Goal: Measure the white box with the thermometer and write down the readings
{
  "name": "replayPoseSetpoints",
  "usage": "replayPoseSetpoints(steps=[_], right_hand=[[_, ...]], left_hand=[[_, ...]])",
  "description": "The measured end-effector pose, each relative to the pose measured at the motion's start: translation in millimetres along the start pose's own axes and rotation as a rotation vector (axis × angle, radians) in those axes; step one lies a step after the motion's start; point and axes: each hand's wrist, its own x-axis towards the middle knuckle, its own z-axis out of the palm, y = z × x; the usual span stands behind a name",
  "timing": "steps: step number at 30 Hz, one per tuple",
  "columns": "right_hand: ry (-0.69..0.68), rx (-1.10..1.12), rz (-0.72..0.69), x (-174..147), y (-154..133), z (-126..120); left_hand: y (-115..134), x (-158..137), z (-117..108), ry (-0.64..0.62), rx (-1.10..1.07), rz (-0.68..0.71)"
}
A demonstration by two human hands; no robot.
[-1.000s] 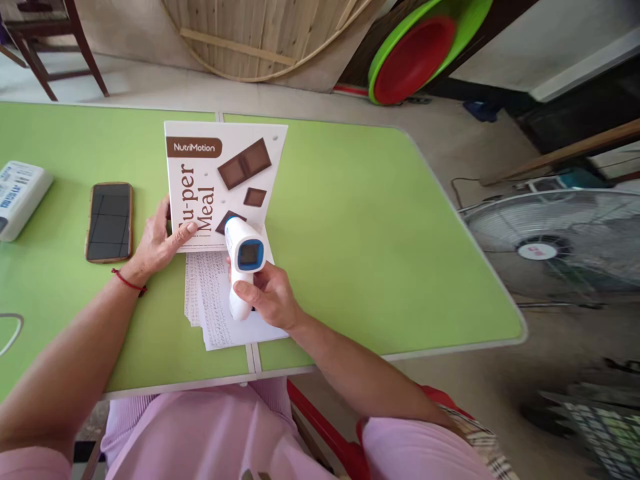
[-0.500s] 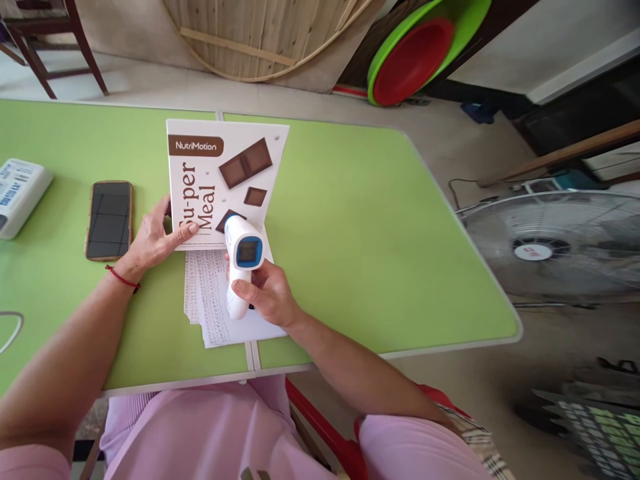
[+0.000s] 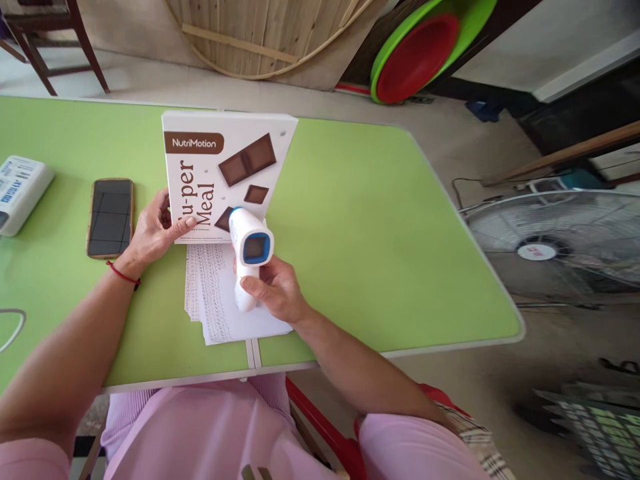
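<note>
Box [image 3: 235, 157]: you can read "NutriMotion" on its brown band [image 3: 194, 143] and, running sideways below, "u-per Meal", first letter partly hidden. Illegible to you: thermometer [image 3: 249, 223] screen, near side of box; lines on papers [image 3: 215, 293], beneath thermometer and nearer you than box; blue print on white case [image 3: 30, 199], left of box.

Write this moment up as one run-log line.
left hand: holding box | right hand: gripping thermometer, screen facing camera | table: papers, phone beside left hand
</note>
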Motion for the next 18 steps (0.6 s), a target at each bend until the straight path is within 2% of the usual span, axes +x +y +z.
replayPoseSetpoints(steps=[4,7,12,15,18], right_hand=[[0.203,-0.308,-0.114,3.7,-2.2,-28.6],[0.302,-0.596,-0.094,7.8,-4.8,-58.1],[0.268,-1.055,0.154,10.8,-2.8,-94.1],[0.276,-1.189,0.237,10.9,3.2,-103.5],[0.245,-1.250,0.259,10.4,11.4,-109.9]], left_hand=[[-12.0,1.8,-3.0,0.074,0.141,0.067],[-22.2,2.8,-5.0,0.107,0.219,0.098],[-32.8,5.0,-6.5,0.137,0.368,0.189],[-34.6,5.8,-7.9,0.132,0.447,0.209],[-33.6,5.6,-9.1,0.125,0.488,0.165]])
